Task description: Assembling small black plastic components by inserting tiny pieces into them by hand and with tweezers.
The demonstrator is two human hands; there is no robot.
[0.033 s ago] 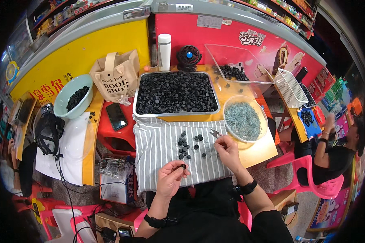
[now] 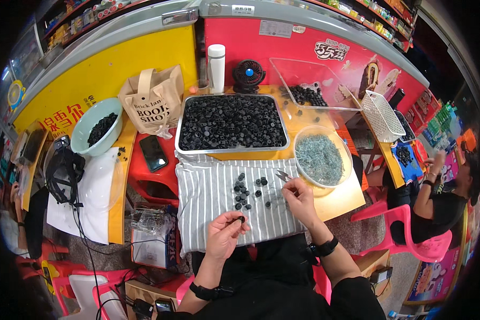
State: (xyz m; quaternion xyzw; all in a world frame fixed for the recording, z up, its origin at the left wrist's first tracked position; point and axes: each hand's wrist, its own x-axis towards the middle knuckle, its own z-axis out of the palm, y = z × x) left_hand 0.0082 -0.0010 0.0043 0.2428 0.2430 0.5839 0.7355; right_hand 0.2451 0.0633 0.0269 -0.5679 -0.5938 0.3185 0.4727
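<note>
Black and small, a round piece [image 2: 241,219] is pinched in the left hand [image 2: 223,237] — near the front edge of the striped cloth [image 2: 208,197]. The right hand [image 2: 301,201] grips metal snips [image 2: 286,176] by its right edge.

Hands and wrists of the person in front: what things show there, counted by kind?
Black piece, pinched in the left hand: 1
Snips, held in the right hand: 1
Black wristbands, one on each side: 2
Total: 4

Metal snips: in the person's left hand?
No, the right hand holds the metal snips, while the left hand pinches a small black piece.
</note>
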